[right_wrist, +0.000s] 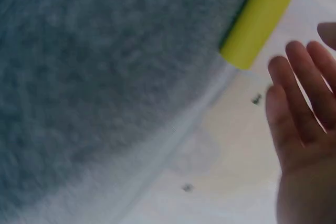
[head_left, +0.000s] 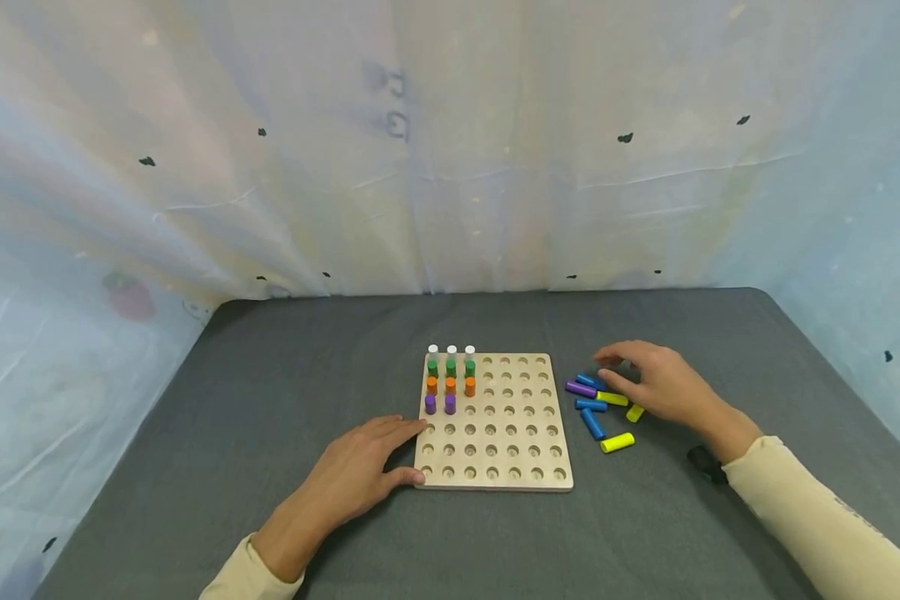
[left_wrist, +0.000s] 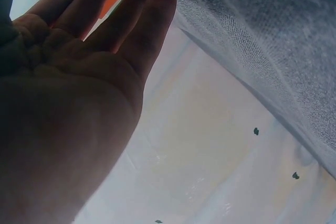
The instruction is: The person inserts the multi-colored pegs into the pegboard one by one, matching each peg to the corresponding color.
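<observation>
A wooden pegboard (head_left: 495, 482) with rows of round holes lies on the table. My left hand (head_left: 356, 467) touches its left edge, index fingertip at mid-edge and thumb by the near corner. Three white pegs (head_left: 452, 351), three green pegs (head_left: 451, 367), three orange pegs (head_left: 450, 386) and two purple pegs (head_left: 450, 404) stand upright in the far-left holes. My right hand (head_left: 663, 383), holding nothing, hovers over loose pegs right of the board: a purple peg (head_left: 581, 388), blue pegs (head_left: 592, 424) and yellow pegs (head_left: 618, 442). The right wrist view has a yellow peg (right_wrist: 260, 22) near the relaxed fingers.
Dark grey cloth (head_left: 307, 358) covers the table. Pale sheeting (head_left: 495, 167) with small dark marks hangs behind it and along both sides. Close by the right wrist is a small black object (head_left: 707, 465).
</observation>
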A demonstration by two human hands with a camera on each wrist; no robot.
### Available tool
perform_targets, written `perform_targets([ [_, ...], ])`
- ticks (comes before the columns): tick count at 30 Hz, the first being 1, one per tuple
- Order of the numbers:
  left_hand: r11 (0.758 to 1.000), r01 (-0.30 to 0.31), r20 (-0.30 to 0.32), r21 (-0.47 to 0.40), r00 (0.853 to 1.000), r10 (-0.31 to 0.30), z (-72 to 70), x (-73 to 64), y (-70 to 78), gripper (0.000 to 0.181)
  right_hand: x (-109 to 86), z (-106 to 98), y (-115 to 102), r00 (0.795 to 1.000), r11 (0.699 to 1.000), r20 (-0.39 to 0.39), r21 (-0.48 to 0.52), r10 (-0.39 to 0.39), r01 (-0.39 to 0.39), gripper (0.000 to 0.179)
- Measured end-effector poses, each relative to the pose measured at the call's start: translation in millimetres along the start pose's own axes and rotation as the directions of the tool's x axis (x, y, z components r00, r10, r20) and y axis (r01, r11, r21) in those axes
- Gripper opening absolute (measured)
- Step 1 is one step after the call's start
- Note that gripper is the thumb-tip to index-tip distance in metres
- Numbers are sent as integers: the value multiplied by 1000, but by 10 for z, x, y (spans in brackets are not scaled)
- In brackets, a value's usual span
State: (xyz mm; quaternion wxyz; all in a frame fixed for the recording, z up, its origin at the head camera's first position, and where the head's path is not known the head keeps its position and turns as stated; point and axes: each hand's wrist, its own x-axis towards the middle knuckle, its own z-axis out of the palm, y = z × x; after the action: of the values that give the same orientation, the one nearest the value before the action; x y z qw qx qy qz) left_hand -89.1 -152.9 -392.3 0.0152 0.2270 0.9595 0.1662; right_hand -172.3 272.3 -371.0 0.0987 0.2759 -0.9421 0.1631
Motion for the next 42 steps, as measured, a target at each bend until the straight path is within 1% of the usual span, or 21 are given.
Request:
perform_targets([
  [5,1000,-5,3,2,1000,5,-10,7,-6,68,-32,79,-83,1000,1000,-24,6,-20,20,26],
  [10,1000,-4,2,7,1000,4,-11,7,-4,68,-1,123,-160,999,999,-23,1,-39,39,26],
  [13,1000,-5,-2,7,1000,5,-7,5,-3,68,27,128,-169,998,998,-18,2,-61,61,26],
  [17,1000,3,-2,8,1000,-3,-4,2,3,67,67,137,-144,997,997,9,7,-76,76,26],
  [21,1000,13,3,5,1000,-13,-5,1,9,67,110,153,-130,996,998,57,8,-66,66,24],
  [26,1000,15,6,-3,1000,-15,-3,5,7,67,154,169,-127,991,998,117,5,-70,70,23],
  [30,1000,15,9,-1,1000,-15,-4,7,5,67,169,171,-144,986,997,145,-2,-77,78,23],
  [34,1000,10,4,-3,1000,-10,-6,3,4,67,165,175,-161,989,997,129,3,-77,78,24],
  [39,1000,0,-5,-5,1000,0,-7,0,4,67,149,174,-171,995,997,74,48,-71,67,29],
  [42,1000,-8,-6,-7,1000,8,-5,1,5,68,138,172,-170,996,995,46,69,-78,75,32],
])
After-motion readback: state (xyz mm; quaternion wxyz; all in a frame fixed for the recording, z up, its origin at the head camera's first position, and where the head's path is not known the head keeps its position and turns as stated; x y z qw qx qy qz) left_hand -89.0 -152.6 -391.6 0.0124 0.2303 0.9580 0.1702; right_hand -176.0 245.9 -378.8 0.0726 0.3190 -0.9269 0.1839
